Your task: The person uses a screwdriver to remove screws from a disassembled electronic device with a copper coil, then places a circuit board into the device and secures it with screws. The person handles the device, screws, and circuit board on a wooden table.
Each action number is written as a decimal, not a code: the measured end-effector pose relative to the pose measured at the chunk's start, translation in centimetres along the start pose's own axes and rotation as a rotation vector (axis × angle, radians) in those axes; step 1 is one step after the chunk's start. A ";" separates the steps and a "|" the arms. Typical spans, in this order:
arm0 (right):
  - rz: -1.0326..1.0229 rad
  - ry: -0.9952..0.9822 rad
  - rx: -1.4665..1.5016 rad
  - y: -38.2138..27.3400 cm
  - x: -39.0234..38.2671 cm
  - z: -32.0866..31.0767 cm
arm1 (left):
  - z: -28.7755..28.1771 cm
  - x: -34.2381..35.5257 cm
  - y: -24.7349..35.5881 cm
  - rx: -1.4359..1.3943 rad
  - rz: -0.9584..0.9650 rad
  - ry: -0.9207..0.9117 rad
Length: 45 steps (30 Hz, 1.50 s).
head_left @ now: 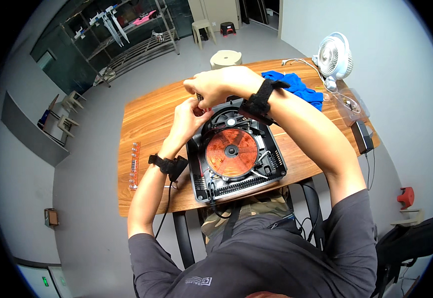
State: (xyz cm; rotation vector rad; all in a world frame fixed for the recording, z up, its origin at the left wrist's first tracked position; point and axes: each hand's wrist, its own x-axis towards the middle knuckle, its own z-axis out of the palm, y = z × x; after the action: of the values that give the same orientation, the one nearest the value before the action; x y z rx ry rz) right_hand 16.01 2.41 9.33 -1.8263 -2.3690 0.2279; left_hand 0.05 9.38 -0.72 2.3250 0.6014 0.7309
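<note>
An opened induction cooker [279,175] lies on the table before me, its round copper coil [226,156] and black fan [221,115] exposed. My left hand [189,119] is at the cooker's far left corner, fingers closed beside a small red part [207,110]. What those fingers hold is hidden. Just beyond and above it, my right hand [221,85] bends over the same corner, its fingers curled round a small dark ribbed piece [200,98]. Most of that piece is covered by the hand. Black straps with small boxes sit on both wrists.
An orange strip with several small round parts [134,166] lies at the table's left. Blue cloth [296,88], a white fan [335,57], a clear tray [348,107] and a black box [361,136] are at the right. A stool [225,58] stands beyond the far edge.
</note>
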 end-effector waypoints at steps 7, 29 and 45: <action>0.167 -0.118 0.044 -2.4 -1.6 -2.8 | -0.5 -0.1 1.2 0.032 -0.018 -0.021; 0.234 -0.013 -0.211 -3.4 -1.2 -1.8 | 0.3 0.6 -0.4 -0.197 -0.024 -0.077; 0.266 -0.026 -0.164 -2.6 -1.0 -1.0 | 0.6 1.0 -0.3 -0.224 -0.019 -0.188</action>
State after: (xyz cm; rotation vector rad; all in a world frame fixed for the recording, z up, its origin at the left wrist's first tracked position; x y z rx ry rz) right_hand 13.97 0.81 10.81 -2.2266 -2.2142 0.0876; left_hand 1.07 9.91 -0.94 2.1466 0.4329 0.5335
